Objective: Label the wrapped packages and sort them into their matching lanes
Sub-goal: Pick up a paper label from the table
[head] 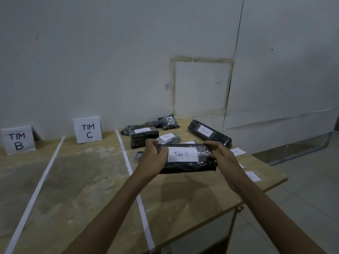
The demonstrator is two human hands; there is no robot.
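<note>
Bare forearms reach fwd; left hand (156, 154) & right hand (220, 154) grip, fingers curled, the two ends of a long black package (187, 165) in glossy, crinkled plastic wrap w/ a rectangular white paper label (183, 154) reading "Tim C", held right of the white tape strip (126, 158) on the scuffed wood table (91, 171). More black-wrapped pkgs (143, 137) lie behind, also right of the strip; the folded TIM C card sign (88, 130) stands left of it.
</note>
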